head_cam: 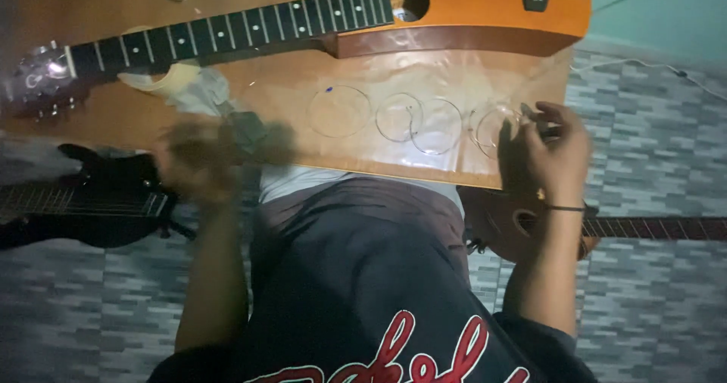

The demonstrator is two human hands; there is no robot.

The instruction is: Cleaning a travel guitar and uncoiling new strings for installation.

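Strings coiled into thin loops lie in a row on the wooden bench [288,87], and the right hand [547,154] has its fingertips pinched on the coiled string [492,125] farthest toward 3 o'clock, so that loop sits at 9 o'clock of the grip. Two more coils [419,119] and a larger one [338,111] lie further toward 9 o'clock. The left hand [198,159] is blurred beside a dark tool [248,129]; whether its grip is clenched cannot be told. An orange acoustic guitar [485,4] lies at 12 o'clock.

The left hand [198,159] is motion-blurred; its grip cannot be told.
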